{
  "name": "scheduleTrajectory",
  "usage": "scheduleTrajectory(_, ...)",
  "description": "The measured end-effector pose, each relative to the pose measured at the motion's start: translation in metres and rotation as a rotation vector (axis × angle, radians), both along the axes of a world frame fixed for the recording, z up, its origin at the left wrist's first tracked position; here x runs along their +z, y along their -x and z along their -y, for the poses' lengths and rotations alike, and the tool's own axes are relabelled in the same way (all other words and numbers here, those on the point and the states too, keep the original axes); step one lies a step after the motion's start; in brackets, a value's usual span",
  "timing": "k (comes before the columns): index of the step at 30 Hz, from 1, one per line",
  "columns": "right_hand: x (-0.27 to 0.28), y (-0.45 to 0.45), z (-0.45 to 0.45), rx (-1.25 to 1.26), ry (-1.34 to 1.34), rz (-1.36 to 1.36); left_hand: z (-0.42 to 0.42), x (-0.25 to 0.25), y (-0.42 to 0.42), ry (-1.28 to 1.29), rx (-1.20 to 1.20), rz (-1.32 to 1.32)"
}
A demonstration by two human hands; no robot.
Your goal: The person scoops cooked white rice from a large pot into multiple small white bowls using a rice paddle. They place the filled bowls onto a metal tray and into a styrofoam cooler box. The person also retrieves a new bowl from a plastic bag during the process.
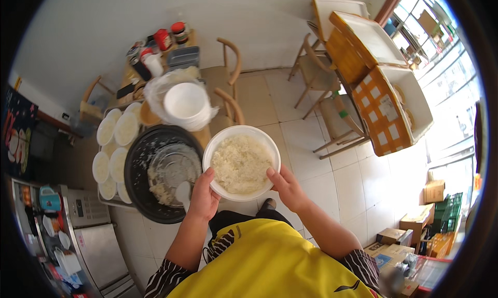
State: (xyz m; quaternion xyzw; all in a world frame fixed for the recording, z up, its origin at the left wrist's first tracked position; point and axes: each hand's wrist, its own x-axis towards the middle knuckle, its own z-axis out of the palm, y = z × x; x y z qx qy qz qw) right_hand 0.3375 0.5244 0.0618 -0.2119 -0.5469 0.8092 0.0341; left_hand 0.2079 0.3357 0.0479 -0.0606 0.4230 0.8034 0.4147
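Observation:
A white bowl (207, 158) of cooked rice (242, 163) is held level before me. My left hand (204, 196) grips its near left rim, thumb on top. On the right rim sits the thumb of my right hand (290, 189), its fingers underneath. Just left of the bowl stands a large black pot (134, 181) with some rice left at its bottom and up its wall. A white rice paddle (183, 195) leans inside it, partly behind my left forearm. Several filled white bowls (126, 128) crowd a tray beyond the pot.
Stacked empty white bowls (186, 101) in a plastic bag stand behind the pot. Wooden chairs (229, 99) flank the table. Foam boxes (389, 111) rest at the right, above more chairs (342, 119). A steel refrigerated counter (101, 251) is at lower left; cardboard boxes (416, 220) lie at lower right.

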Motion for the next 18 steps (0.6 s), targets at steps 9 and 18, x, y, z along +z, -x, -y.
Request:
scheduleTrajectory(9, 0.005, -0.055, -0.171, -0.297, 0.052, 0.157, -0.182, 0.01, -0.019, 0.121, -0.36, -0.176)
scheduleTrajectory(18, -0.019, -0.029, -0.308, -0.237, -0.147, 0.195, -0.326, -0.029, 0.036, 0.266, -0.486, -0.27)
